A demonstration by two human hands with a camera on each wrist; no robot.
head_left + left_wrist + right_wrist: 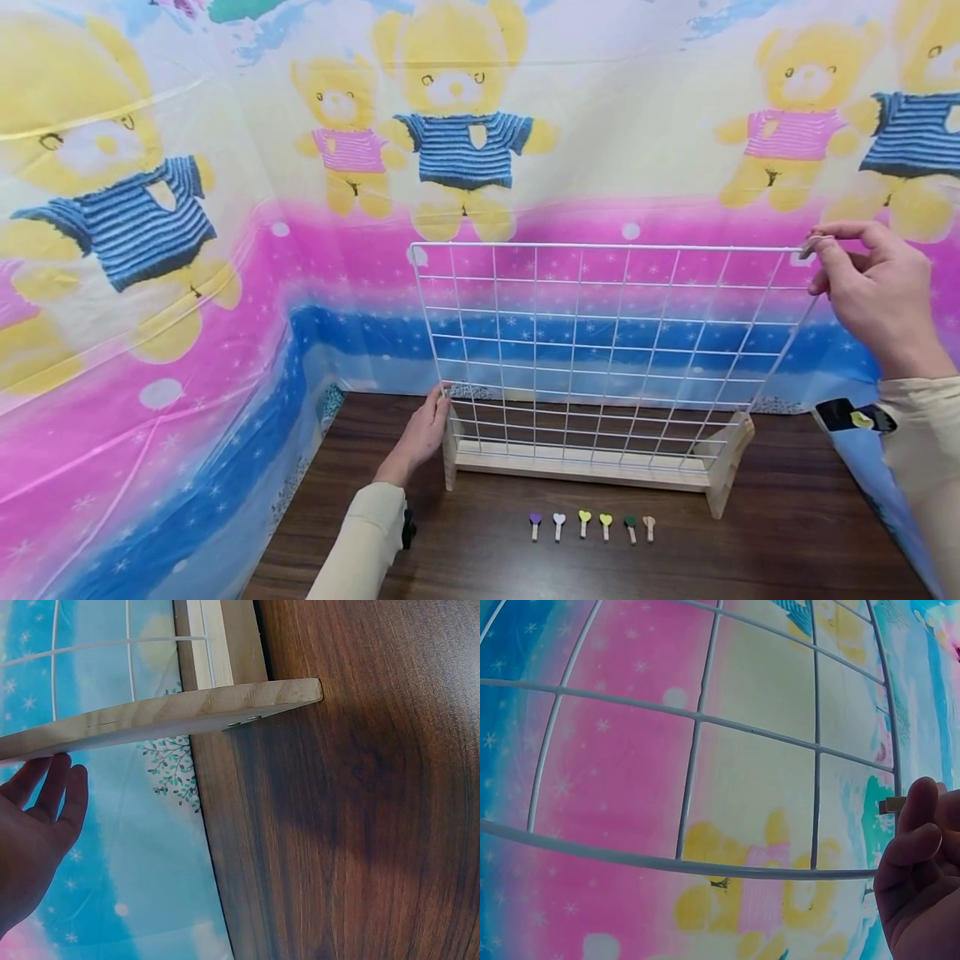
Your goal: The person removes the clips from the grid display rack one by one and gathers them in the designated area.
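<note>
No readable text, labels, brand names, numbers or signs anywhere in the three views. Checked printed bear backdrop [465, 125], white wire grid panel [600, 350], wooden base [585, 471], row of heart pegs [592, 525] and worktop [787, 533]: only pictures and patterns, no lettering. Small black tag with yellow mark [855, 415] at right edge too small to read.
</note>
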